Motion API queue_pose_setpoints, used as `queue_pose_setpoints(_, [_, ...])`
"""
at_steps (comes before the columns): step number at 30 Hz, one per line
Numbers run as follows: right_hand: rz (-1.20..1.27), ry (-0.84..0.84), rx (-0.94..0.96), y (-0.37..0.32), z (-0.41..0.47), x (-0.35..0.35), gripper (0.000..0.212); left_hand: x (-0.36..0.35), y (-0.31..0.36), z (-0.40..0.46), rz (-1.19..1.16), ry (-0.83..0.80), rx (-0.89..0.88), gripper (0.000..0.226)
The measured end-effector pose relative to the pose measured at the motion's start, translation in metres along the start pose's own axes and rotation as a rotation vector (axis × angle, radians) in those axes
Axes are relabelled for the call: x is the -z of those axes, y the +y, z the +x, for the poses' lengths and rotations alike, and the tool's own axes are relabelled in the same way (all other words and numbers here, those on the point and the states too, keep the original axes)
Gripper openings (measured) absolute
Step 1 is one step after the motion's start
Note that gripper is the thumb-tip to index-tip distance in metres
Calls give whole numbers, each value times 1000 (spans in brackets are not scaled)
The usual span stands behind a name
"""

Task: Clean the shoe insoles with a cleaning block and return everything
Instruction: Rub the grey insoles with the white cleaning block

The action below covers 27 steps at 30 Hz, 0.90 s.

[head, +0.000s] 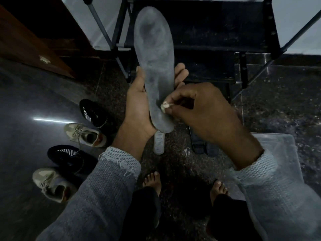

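A long grey insole stands nearly upright in my left hand, which grips it from behind, thumb on its left edge and fingertips showing at its right edge. My right hand pinches a small pale cleaning block and holds it against the insole's lower part. On the floor below lie a light grey insole and two dark insoles, partly hidden by my hands.
Two black shoes and two beige shoes stand in a row on the dark floor at left. A black metal shoe rack is straight ahead. A clear plastic box sits at right. My bare feet are below.
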State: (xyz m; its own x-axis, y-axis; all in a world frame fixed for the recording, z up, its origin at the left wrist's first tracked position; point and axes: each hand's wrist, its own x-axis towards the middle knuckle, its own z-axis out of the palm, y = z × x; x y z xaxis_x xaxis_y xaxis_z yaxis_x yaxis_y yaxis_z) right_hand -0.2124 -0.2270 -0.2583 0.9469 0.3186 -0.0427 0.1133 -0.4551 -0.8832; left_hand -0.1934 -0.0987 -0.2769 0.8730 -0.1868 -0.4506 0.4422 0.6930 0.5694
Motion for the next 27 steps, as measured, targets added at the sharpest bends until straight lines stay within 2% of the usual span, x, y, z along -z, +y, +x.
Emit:
queue_pose_setpoints(4, [-179, 286, 93, 7, 6, -5, 10, 4, -5, -3, -70, -106, 76, 77])
queue_pose_setpoints(7, [-254, 396, 103, 13, 11, -4, 12, 3, -15, 0, 12, -35, 79, 69])
queue_pose_setpoints(9, [-241, 314, 68, 9, 10, 1, 12, 3, -15, 1, 15, -23, 83, 70])
queue_pose_setpoints(12, [-186, 30, 21, -2, 6, 14, 11, 8, -9, 1, -28, -54, 112, 71])
queue_pose_setpoints(14, [-201, -36, 19, -3, 5, 18, 9, 7, -9, 0, -49, -52, 109, 69])
queue_pose_setpoints(19, [-252, 281, 24, 7, 9, 3, 9, -9, -14, -3, -31, 17, 113, 60])
queue_pose_setpoints(22, [-291, 322, 12, 11, 11, 3, 10, -11, -16, -4, -17, 27, 106, 57])
queue_pose_setpoints(24, [-252, 192, 7, 6, 10, 7, 10, -6, -15, -6, -22, 7, 109, 65])
queue_pose_setpoints(27, [-183, -97, -4, -3, 6, 16, 10, -4, -12, -8, -23, -8, 118, 67])
